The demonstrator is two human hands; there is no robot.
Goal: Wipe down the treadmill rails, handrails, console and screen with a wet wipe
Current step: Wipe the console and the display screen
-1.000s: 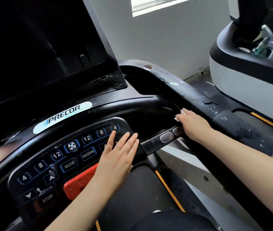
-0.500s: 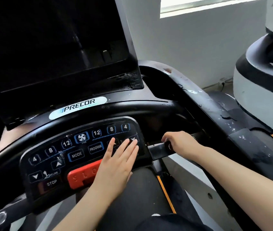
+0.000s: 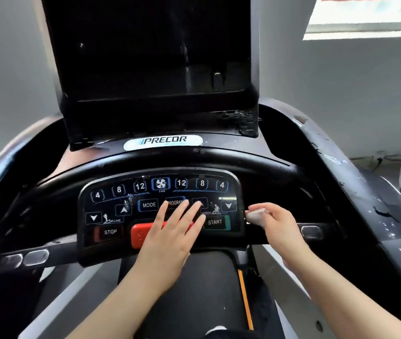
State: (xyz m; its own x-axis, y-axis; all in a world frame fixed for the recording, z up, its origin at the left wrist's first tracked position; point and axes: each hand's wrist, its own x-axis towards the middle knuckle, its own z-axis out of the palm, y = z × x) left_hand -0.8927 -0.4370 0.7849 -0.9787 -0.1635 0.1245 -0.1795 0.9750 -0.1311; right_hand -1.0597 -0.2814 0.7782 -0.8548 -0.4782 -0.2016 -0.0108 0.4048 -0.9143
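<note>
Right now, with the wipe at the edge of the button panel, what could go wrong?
1. The left hand lies flat on the button panel, over the red stop bar and close to START; leaning on it might press a button.
2. The right hand pinches the wet wipe beside the panel; moisture could possibly seep around the keys.
3. White specks on the right rail may be left unwiped.

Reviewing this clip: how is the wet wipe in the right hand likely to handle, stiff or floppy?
Probably floppy: the wet wipe sits bunched in the right hand's pinch rather than flat. Likely light, since fingertips alone carry it. It should drag, not slide, across the glossy keypad.
</note>
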